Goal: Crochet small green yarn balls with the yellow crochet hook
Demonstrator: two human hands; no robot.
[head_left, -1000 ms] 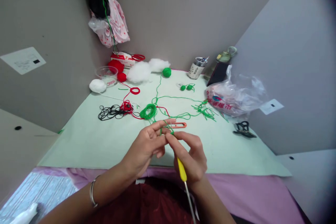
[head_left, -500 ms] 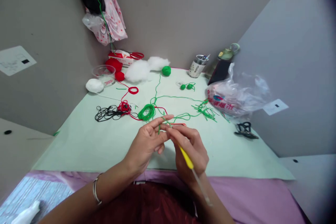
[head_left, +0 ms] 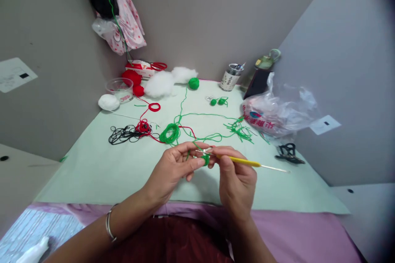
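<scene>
Between thumb and fingers, my left hand [head_left: 177, 162] pinches a small piece of green crochet work [head_left: 205, 159]. Green yarn runs over its index finger. My right hand [head_left: 237, 178] grips a crochet hook [head_left: 245, 161] by its yellow handle. The hook's thin metal front reaches left to the green piece, and its other metal end points right. Whether the tip is through a loop is too small to tell. A wound bundle of green yarn [head_left: 169, 133] lies on the table just beyond my left hand.
Black yarn [head_left: 123, 135] and red yarn [head_left: 143, 127] lie tangled at the left. White stuffing [head_left: 160, 85] and a green ball [head_left: 193, 83] sit at the back. Cut green strands [head_left: 242, 130], a plastic bag [head_left: 277, 113] and a black claw clip [head_left: 289, 153] are at the right.
My right hand has turned and shifted right, so the hook has swung from pointing down toward me to lying nearly level. The green piece now shows between my hands.
</scene>
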